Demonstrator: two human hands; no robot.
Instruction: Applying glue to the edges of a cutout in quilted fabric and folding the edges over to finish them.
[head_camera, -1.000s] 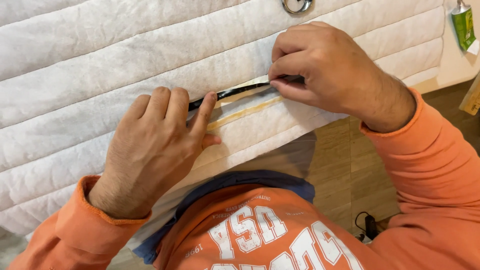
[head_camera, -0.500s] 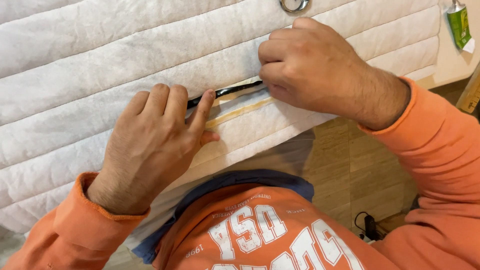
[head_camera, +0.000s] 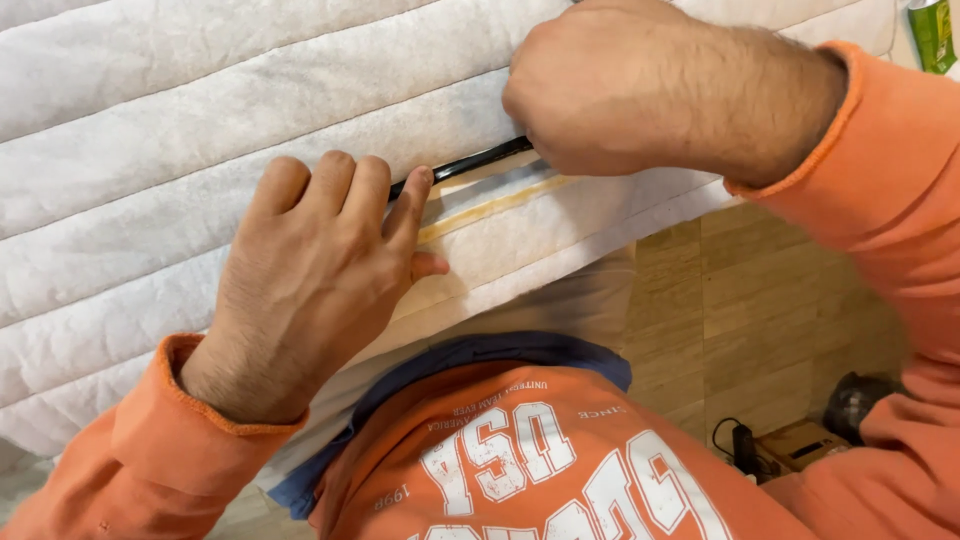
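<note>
A white quilted padded cover fills the upper left of the head view. A thin black strip runs along a slit in it, with a tan band just below. My left hand lies on the cover, fingertips at the strip's left end and thumb under the flap, pinching the fabric. My right hand is a closed fist at the strip's right end, gripping it; what sits inside the fingers is hidden. Both arms wear orange sleeves.
My orange sweatshirt with white lettering fills the bottom. Wooden floor shows at the right, with a small box and cable and a dark object on it. A green item sits at the top right corner.
My right hand has slid left along the black strip toward my left hand, so less strip shows between them. My left hand has stayed in place.
</note>
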